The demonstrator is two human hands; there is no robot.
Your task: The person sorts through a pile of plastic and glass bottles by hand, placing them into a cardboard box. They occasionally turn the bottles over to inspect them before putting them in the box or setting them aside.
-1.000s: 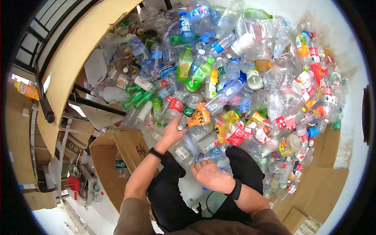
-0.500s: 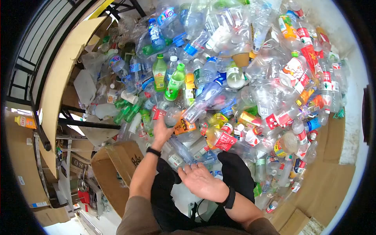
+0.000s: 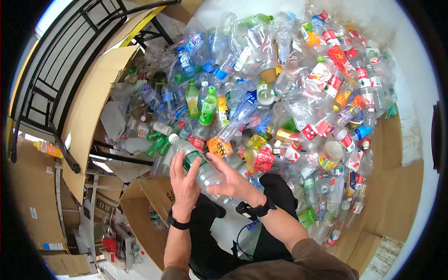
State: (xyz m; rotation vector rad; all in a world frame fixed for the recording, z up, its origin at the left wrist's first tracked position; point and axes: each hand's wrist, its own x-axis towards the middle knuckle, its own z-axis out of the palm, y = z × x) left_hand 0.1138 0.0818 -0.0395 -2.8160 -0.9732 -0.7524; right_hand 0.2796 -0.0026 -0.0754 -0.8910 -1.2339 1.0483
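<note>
A clear plastic bottle with a white cap and a dark green label [image 3: 192, 158] is held between my two hands, tilted with its cap toward the upper left. My left hand [image 3: 185, 184] has its fingers against the bottle's left side. On the bottle's other side, my right hand [image 3: 231, 179] rests with its thumb low on the bottle and its fingers at the upper right. Beyond the hands, an orange-labelled bottle [image 3: 219, 146], a green bottle with a white label [image 3: 208, 107] and a yellow-green bottle [image 3: 192, 99] lie in the heap.
A large heap of empty plastic bottles [image 3: 298, 105] spreads ahead and to the right. An open cardboard box [image 3: 135, 205] stands at the left, below a black metal frame [image 3: 56, 93] and a cardboard sheet [image 3: 95, 112]. Flattened cardboard [image 3: 382, 196] lines the right side.
The green-labelled bottle is now up between both hands. My right hand has moved up to it, and my left hand has turned upright. The view has shifted slightly.
</note>
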